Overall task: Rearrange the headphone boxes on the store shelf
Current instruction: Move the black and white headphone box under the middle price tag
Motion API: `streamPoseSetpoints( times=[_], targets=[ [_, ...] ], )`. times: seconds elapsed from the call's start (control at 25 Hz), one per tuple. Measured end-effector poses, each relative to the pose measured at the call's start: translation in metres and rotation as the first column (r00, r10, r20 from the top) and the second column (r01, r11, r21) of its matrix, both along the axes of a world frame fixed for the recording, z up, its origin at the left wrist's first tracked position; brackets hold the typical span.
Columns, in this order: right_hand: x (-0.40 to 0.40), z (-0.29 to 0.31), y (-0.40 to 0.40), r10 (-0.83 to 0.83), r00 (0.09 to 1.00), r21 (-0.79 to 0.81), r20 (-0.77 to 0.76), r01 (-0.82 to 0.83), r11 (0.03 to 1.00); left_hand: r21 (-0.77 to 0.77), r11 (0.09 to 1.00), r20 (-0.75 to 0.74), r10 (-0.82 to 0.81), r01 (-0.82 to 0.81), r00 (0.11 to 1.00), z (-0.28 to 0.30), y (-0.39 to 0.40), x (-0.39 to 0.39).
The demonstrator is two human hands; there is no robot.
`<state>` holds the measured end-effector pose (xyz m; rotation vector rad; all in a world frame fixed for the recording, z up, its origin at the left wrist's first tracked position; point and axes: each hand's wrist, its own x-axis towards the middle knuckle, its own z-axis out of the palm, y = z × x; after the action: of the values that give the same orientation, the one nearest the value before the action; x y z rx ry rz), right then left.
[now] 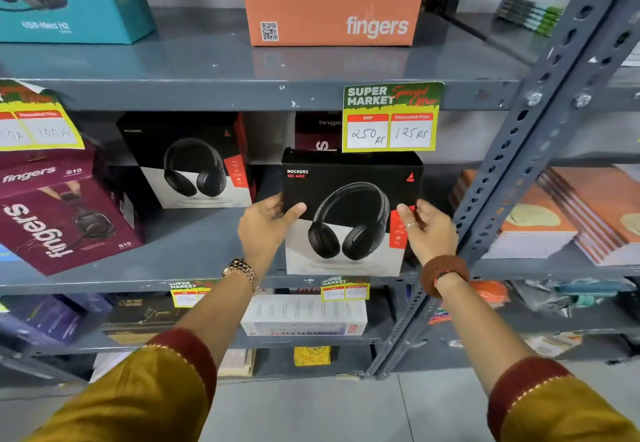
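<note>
Both arms reach forward and upward from the near edge, forearms bare beyond mustard sleeves with dark red cuffs. The left hand (268,225) is cupped, thumb laid across the front and fingers curled behind. The right hand (427,228) mirrors it, palm turned inward, fingers closed, a ring on one finger. Both wrists are level and well apart.

A grey metal shelving unit (242,64) fills the view, with a perforated upright post (540,123) slanting on the right. Near, below, lies a pale grey tiled floor (311,407).
</note>
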<state>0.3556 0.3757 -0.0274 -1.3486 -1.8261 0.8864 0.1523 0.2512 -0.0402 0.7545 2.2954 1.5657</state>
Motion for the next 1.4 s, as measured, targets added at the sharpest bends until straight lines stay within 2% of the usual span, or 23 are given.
streamPoseSetpoints(
  times=[0.16,0.4,0.76,1.04,1.16,1.24,1.4],
  targets=[
    [0.034,-0.003,-0.030,-0.014,0.992,0.101,0.127,0.001,0.995,-0.091,0.996,-0.047,0.009,-0.013,0.999,0.012,-0.040,0.029],
    [0.068,0.018,-0.068,-0.015,0.994,0.170,0.111,-0.004,0.985,-0.074,0.997,-0.062,-0.035,0.030,0.997,0.029,-0.085,0.052],
    [0.052,0.029,-0.097,0.035,0.995,0.165,0.094,-0.051,0.985,-0.035,0.999,-0.007,0.013,-0.013,1.000,0.026,-0.114,0.040],
    [-0.029,0.022,-0.120,0.154,0.986,0.081,0.062,-0.159,0.984,-0.043,0.997,-0.031,0.063,-0.064,0.998,0.011,-0.155,-0.020],
    [-0.086,0.018,-0.128,0.246,0.967,0.076,0.062,-0.251,0.965,0.022,0.994,0.008,0.106,-0.106,0.994,0.007,-0.171,-0.070],
    [-0.124,0.015,-0.135,0.294,0.955,0.030,0.020,-0.295,0.955,0.048,0.988,0.023,0.147,-0.148,0.989,0.010,-0.177,-0.100],
    [-0.188,0.003,-0.146,0.277,0.957,-0.083,-0.084,-0.284,0.955,0.078,0.982,0.050,0.167,-0.170,0.985,0.009,-0.180,-0.156]
  ],
)
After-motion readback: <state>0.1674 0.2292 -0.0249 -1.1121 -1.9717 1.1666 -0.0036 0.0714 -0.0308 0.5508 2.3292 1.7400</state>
